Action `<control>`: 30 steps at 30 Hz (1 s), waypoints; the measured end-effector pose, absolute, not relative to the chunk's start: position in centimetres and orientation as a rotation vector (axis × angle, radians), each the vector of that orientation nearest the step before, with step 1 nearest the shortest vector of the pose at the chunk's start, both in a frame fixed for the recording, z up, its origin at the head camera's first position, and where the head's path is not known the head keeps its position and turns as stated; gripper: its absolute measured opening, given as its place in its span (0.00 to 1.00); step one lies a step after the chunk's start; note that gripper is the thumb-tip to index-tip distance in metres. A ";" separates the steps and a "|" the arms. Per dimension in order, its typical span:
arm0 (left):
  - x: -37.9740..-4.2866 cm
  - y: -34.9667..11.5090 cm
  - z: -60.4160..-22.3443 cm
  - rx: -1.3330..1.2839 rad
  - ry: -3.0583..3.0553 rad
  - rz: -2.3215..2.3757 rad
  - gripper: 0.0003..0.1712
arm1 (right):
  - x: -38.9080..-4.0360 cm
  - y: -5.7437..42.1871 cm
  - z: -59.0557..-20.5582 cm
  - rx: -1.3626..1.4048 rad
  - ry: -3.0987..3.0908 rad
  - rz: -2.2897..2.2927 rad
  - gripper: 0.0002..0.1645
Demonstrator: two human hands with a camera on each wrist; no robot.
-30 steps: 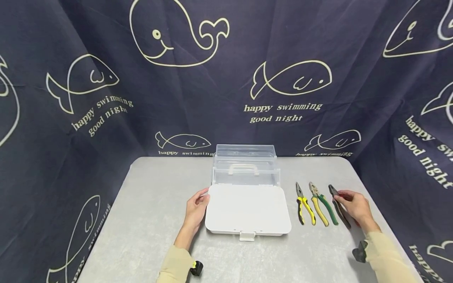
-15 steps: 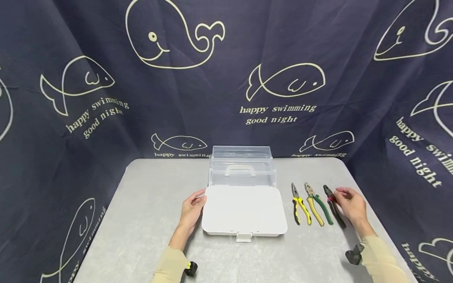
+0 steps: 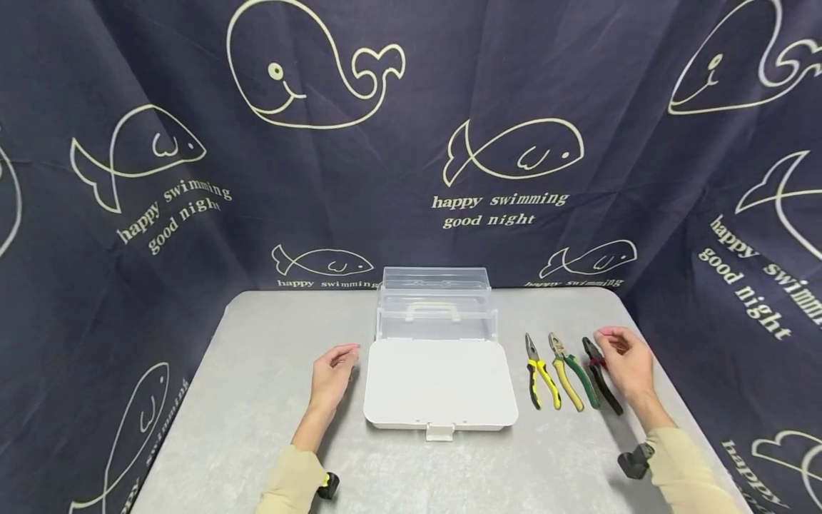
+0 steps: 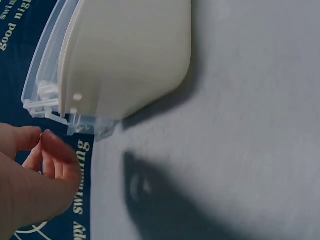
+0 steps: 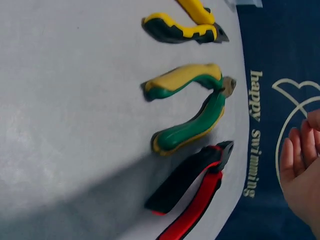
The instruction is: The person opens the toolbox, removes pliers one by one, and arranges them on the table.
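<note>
My left hand (image 3: 330, 378) hovers just left of the white box base (image 3: 441, 382), apart from it, with loosely bent fingers and nothing held. In the left wrist view, that hand (image 4: 40, 185) has thumb and forefinger tips close together beside the box's clear lid (image 4: 45, 95). My right hand (image 3: 628, 363) is over the right side of the black-and-red pliers (image 3: 606, 391). The right wrist view shows this hand (image 5: 302, 177) raised, gripping nothing, away from these pliers (image 5: 192, 177). Left of them lie green-and-yellow combination pliers (image 3: 568, 368) and yellow-and-black long-nose pliers (image 3: 534, 362).
The clear tiered lid (image 3: 437, 325) stands open behind the base, its handle (image 3: 433, 309) showing through. A latch (image 3: 439, 431) sticks out at the base's front. Dark curtains (image 3: 411, 235) with fish drawings enclose the grey table (image 3: 257, 400).
My left hand has let go of the box's left edge and moved left. My right hand has released the black-and-red pliers and lifted off. The head view has shifted slightly.
</note>
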State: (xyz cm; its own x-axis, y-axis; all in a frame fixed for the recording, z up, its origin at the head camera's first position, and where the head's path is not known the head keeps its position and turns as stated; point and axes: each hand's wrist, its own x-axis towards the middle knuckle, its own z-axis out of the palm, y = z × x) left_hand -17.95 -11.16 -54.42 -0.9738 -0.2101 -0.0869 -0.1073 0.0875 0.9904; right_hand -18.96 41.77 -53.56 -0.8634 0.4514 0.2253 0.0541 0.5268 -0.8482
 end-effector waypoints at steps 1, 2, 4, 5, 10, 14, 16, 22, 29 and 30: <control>-18.0 -11.4 -54.3 0.322 -2.268 -2.004 0.12 | -19.0 41.5 -53.4 -0.392 -2.338 1.268 0.14; -18.1 -11.6 -54.1 0.323 -2.284 -1.966 0.12 | -19.0 41.1 -53.2 -0.372 -2.332 1.250 0.14; -18.2 -12.0 -53.8 0.309 -2.315 -1.886 0.11 | -19.0 40.5 -52.9 -0.324 -2.315 1.217 0.12; -18.3 -12.3 -53.7 0.297 -2.326 -1.845 0.10 | -18.9 40.1 -52.7 -0.293 -2.311 1.188 0.11; -18.7 -13.2 -53.3 0.231 -2.375 -1.592 0.06 | -19.0 39.2 -52.3 -0.102 -2.274 1.027 0.06; -19.2 -14.0 -53.4 0.191 -2.419 -1.404 0.05 | -19.4 39.2 -52.6 0.090 -2.246 0.877 0.04; -19.3 -14.4 -53.4 0.164 -2.442 -1.326 0.05 | -19.6 39.2 -52.7 0.170 -2.242 0.794 0.04; -19.7 -15.6 -53.6 0.026 -2.469 -1.047 0.03 | -19.5 39.0 -52.8 0.332 -2.236 0.608 0.05; -20.0 -16.6 -54.1 -0.167 -2.389 -0.657 0.07 | -20.0 38.7 -52.8 0.457 -2.246 0.381 0.19; -20.1 -16.8 -54.3 -0.192 -2.378 -0.610 0.09 | -20.0 38.6 -52.9 0.460 -2.263 0.355 0.23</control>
